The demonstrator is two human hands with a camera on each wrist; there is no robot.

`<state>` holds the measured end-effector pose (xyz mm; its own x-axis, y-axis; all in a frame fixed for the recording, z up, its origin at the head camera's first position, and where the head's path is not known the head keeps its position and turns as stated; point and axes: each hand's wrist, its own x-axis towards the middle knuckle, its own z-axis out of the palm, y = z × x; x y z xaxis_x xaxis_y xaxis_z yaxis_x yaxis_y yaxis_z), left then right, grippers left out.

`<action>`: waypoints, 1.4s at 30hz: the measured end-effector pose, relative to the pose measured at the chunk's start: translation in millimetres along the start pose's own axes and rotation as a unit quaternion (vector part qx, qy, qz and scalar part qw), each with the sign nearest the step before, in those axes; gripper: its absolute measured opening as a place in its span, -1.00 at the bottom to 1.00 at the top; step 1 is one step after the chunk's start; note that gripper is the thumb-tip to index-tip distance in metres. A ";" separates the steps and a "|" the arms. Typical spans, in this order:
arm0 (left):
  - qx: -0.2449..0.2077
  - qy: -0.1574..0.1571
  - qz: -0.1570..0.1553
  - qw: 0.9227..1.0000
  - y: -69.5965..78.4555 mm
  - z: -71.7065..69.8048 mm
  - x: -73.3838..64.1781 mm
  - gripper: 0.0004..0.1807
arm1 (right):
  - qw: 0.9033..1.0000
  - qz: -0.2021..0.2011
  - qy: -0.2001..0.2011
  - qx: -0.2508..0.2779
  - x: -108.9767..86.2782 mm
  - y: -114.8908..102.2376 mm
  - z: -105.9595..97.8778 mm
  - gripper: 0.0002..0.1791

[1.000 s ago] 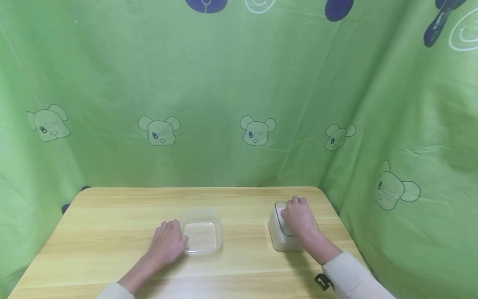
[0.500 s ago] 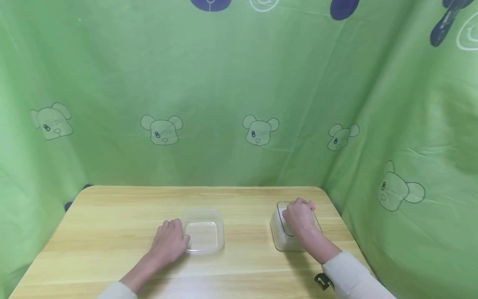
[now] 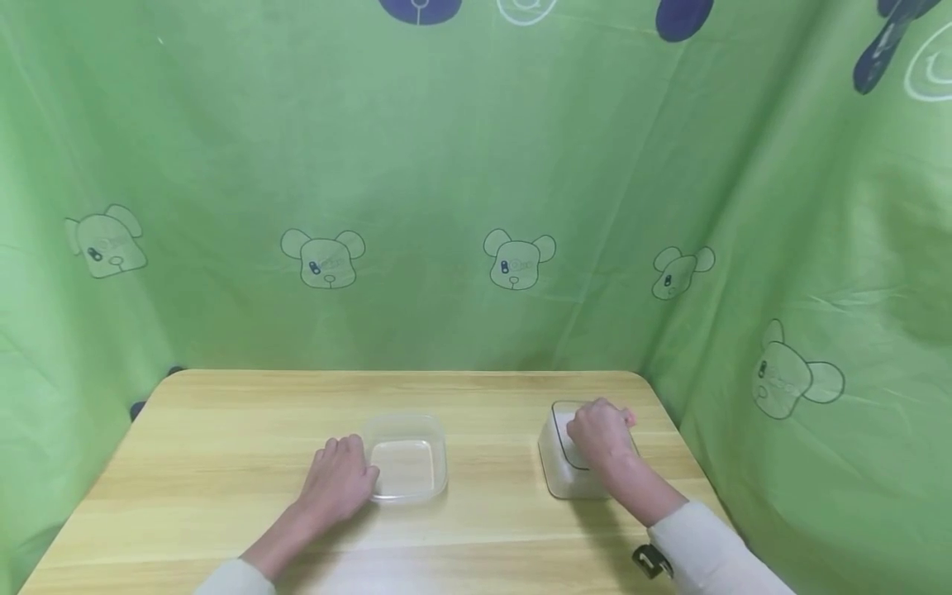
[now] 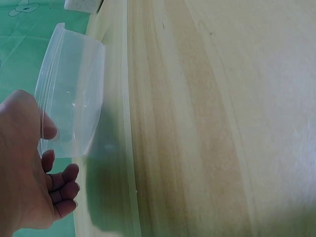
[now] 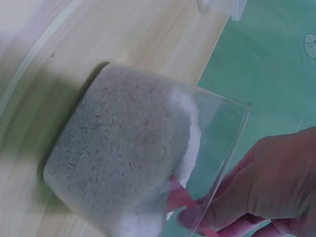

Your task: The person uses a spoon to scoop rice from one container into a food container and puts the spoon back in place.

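My left hand (image 3: pixel 335 483) pinches the near left rim of a clear, square plastic container (image 3: pixel 409 498), which stands on the table with nothing visible in it. In the left wrist view the thumb (image 4: pixel 48 127) lies at the container's rim. To the right stands a clear, square canister (image 3: pixel 554 471), largely filled with pale rice (image 5: pixel 128 133). Over its open top, my right hand (image 3: pixel 601 434) grips a pink scoop (image 5: pixel 177 195). The scoop's lower part dips into the rice and is hidden; a pink end (image 3: pixel 630 417) sticks out past the knuckles.
Both containers stand on a light wooden table (image 3: pixel 491 521), some way apart. A green curtain (image 3: pixel 416 322) with bear prints hangs behind the table and along both sides. A black clip (image 3: pixel 651 562) shows by the right sleeve.
The pink end has come into sight beyond my right hand, which has turned and shifted slightly right over the canister. My left hand keeps its grip on the container.
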<state>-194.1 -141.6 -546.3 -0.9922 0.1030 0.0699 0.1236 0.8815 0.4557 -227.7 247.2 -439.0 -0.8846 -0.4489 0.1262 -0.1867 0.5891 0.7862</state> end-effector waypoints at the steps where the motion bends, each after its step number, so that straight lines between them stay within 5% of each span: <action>1: 0.000 0.000 0.000 1.000 0.4 0.1 -0.1 -0.80 | 1.000 -0.005 -0.009 0.006 -0.9 1.4 0.2 -0.83; 9: -0.005 -0.001 -0.001 1.000 1.3 -1.9 -1.1 -0.80 | 0.991 -0.010 -0.050 0.125 -5.4 11.5 6.8 -0.80; 20: -0.008 -0.002 0.001 1.000 1.4 -2.3 -1.3 -0.80 | 0.975 -0.013 0.046 0.218 -16.2 26.9 30.3 -0.80; 27: -0.005 -0.002 0.001 1.000 -0.4 0.3 -1.5 -0.80 | 0.956 -0.003 -0.010 0.295 -16.6 36.1 33.6 -0.62; 32: -0.001 -0.001 0.003 1.000 -0.6 0.3 -1.0 -0.79 | 0.948 -0.004 -0.028 0.317 -16.2 41.3 35.1 -0.63; 42: -0.009 -0.006 -0.003 1.000 -1.6 2.3 -0.5 -0.80 | 0.949 -0.008 -0.025 0.315 -16.1 48.5 38.5 -0.69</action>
<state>-193.8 -141.9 -549.1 -0.9931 0.1028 0.0557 0.1169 0.8739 0.4718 -239.0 308.9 -426.2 -0.8957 -0.4383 0.0751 -0.4051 0.8738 0.2692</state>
